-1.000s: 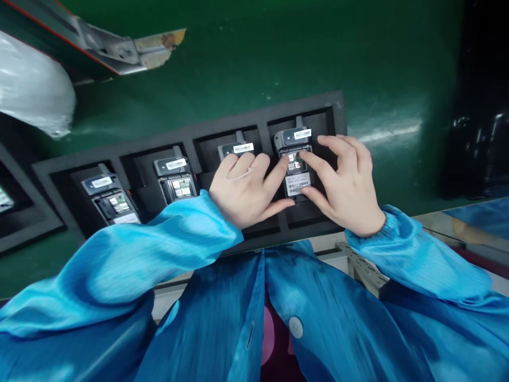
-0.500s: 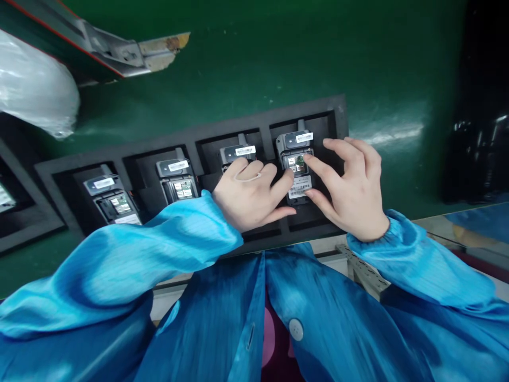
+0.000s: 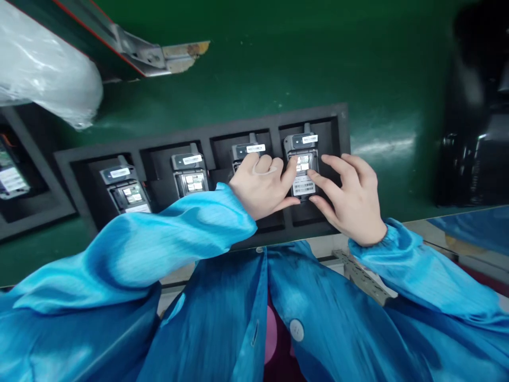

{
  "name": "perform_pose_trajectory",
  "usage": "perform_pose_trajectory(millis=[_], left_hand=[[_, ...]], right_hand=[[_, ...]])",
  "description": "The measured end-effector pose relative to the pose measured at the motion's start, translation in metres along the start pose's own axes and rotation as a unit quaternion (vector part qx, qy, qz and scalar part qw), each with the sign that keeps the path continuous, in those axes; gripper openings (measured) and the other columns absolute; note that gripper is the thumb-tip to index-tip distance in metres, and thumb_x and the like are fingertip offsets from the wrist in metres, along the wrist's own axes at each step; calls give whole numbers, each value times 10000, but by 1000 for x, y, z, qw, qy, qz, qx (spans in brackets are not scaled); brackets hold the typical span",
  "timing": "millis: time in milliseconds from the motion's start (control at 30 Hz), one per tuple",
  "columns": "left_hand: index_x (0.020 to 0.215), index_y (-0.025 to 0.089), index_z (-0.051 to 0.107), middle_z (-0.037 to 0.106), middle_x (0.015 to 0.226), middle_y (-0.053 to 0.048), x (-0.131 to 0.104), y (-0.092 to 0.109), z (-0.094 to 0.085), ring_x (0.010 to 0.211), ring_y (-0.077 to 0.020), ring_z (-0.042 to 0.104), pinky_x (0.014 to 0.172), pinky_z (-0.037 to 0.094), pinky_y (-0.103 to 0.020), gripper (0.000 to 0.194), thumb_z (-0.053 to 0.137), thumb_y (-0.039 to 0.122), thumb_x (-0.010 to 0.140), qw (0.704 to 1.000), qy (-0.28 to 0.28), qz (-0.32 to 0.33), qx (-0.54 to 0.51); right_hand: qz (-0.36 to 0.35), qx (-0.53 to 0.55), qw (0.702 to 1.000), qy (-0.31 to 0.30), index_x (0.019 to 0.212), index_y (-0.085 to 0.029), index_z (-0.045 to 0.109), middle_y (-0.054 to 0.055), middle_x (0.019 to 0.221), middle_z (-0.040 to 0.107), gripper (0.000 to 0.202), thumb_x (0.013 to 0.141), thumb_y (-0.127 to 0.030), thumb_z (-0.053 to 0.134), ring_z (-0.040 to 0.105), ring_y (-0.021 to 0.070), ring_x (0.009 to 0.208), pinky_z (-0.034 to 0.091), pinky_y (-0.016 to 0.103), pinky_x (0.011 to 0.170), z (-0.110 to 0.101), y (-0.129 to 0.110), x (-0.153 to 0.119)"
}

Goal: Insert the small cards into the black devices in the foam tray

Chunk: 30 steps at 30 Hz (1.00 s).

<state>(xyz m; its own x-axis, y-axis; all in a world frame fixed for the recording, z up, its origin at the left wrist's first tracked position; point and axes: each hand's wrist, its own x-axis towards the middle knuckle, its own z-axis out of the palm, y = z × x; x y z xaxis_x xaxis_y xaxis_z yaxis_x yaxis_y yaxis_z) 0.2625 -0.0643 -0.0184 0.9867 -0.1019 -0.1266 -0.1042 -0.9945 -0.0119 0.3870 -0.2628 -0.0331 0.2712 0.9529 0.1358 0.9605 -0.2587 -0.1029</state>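
Observation:
A grey handheld device (image 3: 304,185) with an antenna and an open back lies in the right-hand compartment of a black foam tray (image 3: 342,127). White labels and a small bay with silvery slots show on it. My left hand (image 3: 260,185) touches the bay's left side with its index fingertip, thumb apart and the other fingers curled. From the right, my right hand (image 3: 353,199) rests its index fingertip at the bay's lower edge, its thumb near the label and its other fingers spread. Anything small under the fingertips is hidden.
More devices lie in the tray to the left, one (image 3: 191,175) beside a partly covered one (image 3: 248,150) and another (image 3: 127,191). A second foam tray (image 3: 59,207), a plastic bag (image 3: 63,69), a metal bracket (image 3: 151,55) and a black object (image 3: 473,159) surround them on the green table (image 3: 254,74).
The view has shifted, moving the tray slightly right in the picture. My left index fingertip has moved up along the bay, and my right index fingertip has moved down to its lower edge.

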Motion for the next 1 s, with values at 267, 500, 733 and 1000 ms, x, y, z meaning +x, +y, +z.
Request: perform_pose_trajectory(millis=[267, 500, 733, 1000], left_hand=[[1376, 238, 533, 574, 879, -45, -40, 3, -19, 786, -199, 502, 692, 296, -365, 570, 354, 594, 968, 972, 152, 120, -135], [1012, 205, 742, 560, 728, -20, -96, 19, -34, 659, -157, 392, 644, 336, -347, 345, 481, 422, 950, 842, 192, 206, -461], [732, 149, 730, 560, 671, -27, -120, 22, -46, 614, -124, 405, 653, 408, -308, 305, 557, 322, 913, 737, 105, 236, -624], [908, 155, 762, 693, 1093, -103, -137, 8, -41, 934, -161, 629, 998, 418, -334, 290, 519, 310, 933, 682, 116, 204, -692]], right_hand=[[22, 141, 989, 47, 1261, -174, 608, 121, 1379, 503, 385, 903, -311, 593, 463, 291, 1272, 384, 492, 1090, -31, -17, 23], [-124, 490, 849, -153, 1170, -205, 673, 26, 1166, 640, 258, 961, -250, 529, 584, 117, 1121, 485, 252, 988, -57, -69, 80], [-147, 588, 723, -332, 1005, -198, 704, -25, 1014, 687, 162, 931, -217, 561, 640, 71, 919, 525, 181, 821, -54, -100, 99], [63, 633, 716, -287, 850, -181, 684, -15, 839, 671, 152, 863, -333, 673, 631, 80, 766, 518, 186, 704, -54, -98, 81]])
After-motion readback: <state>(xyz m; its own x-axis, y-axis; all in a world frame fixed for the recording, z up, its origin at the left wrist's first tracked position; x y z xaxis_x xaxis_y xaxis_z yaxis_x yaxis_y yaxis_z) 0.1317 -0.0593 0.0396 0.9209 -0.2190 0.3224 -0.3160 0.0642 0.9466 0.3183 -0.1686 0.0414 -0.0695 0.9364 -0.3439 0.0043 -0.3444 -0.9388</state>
